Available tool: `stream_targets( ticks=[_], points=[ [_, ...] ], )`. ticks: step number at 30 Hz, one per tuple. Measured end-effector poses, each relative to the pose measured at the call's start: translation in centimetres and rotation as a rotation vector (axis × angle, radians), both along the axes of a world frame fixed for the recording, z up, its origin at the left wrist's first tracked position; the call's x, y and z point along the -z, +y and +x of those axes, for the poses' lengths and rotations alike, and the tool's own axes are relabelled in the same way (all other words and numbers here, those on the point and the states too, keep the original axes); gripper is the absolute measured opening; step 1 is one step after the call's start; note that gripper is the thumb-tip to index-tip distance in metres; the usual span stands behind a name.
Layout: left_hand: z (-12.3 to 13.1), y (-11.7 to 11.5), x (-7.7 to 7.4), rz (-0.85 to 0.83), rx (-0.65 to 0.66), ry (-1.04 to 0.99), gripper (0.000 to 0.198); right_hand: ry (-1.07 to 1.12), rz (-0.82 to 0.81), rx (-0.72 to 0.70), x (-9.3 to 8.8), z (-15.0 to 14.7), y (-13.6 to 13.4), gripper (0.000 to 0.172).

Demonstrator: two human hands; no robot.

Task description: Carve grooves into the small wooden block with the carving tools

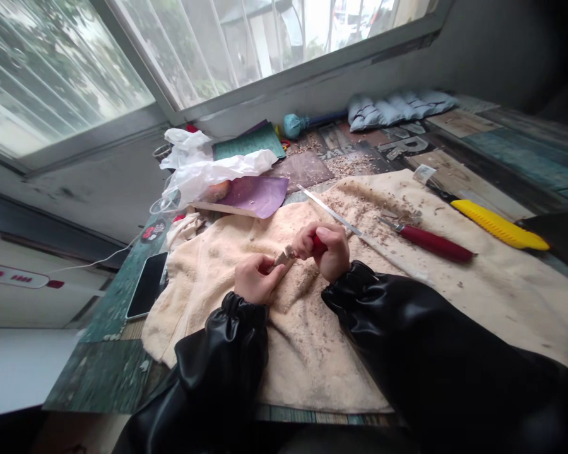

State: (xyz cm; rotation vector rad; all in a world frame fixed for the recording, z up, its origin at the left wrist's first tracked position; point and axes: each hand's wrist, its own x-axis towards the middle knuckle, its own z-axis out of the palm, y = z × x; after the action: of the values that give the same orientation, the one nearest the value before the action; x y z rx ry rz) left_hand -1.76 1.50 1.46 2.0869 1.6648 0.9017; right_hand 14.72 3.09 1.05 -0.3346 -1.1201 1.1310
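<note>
Just above or on the beige towel (203, 265), between our two hands, we have a small pale piece (283, 257), wood by the look of it. Our left hand (258, 277) pinches it between thumb and fingers, one end sticking out toward the right. Our right hand (329, 249) is wrapped around a red handle (319, 247), its working end up at the piece's exposed end; blade too small to make out, and we can't tell whether it bites. Also can't tell if the piece touches the towel. Handling, our judgement: light, stiff, dry, not slippery unless dusty; thin parts probably chip or split along the grain. Best hold is on the thicker body, fingertips well back from the tool end. Loose shavings (388, 205) lie on the towel, near the flat metal strip (329, 211). A red-handled knife (435, 243) and a yellow-handled tool (499, 224) lie to the right, neither in hand. Phone (146, 285) sits off left, on the table (113, 372).
</note>
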Motion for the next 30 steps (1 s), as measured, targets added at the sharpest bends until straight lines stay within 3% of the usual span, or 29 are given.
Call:
stream_targets(
  ticks=[13, 21, 30],
  points=[
    [0.0, 0.2, 0.3, 0.047, 0.031, 0.003, 0.020, 0.008, -0.027, 0.014, 1.5, -0.2, -0.4, 0.028],
    [0.0, 0.2, 0.4, 0.037, 0.027, -0.003, 0.017, 0.081, -0.018, 0.047, 1.5, -0.3, -0.3, 0.028],
    [0.2, -0.2, -0.2, 0.022, 0.003, -0.022, 0.016, 0.056, -0.076, 0.083, 2.2, -0.4, -0.7, 0.028]
  ],
)
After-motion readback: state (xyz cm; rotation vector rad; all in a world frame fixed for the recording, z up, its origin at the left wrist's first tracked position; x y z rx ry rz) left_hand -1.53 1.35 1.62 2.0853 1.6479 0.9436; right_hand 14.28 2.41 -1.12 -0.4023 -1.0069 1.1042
